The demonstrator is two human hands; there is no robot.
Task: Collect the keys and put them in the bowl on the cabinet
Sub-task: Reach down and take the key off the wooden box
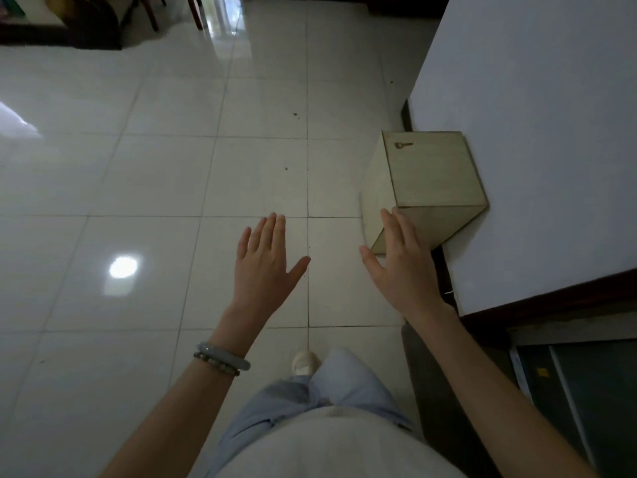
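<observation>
Two hands are held out flat above the glossy tiled floor [155,174], and neither holds anything. Furthest left, below the left hand [263,267] on its wrist, sit a pale bracelet [224,357] and a beaded one beside it. That hand has its palm down, fingers straight and lightly spread, thumb angled toward the other hand; it looks like a ready pose before a reach rather than a grip. Below and between the hands, a foot in a light shoe [305,362] steps forward, which suggests the person is walking toward the target.

The right hand [400,267] is likewise spread and empty, its fingertips overlapping the near corner of a pale wooden box [431,170] in this view; whether they touch it cannot be told. One key [403,145] lies flat on the box top, well beyond the right hand's fingertips at the far left corner. The box stands against a white wall [534,132] to the right of that hand. No bowl or cabinet top is clearly in view, so collecting appears not yet begun.
</observation>
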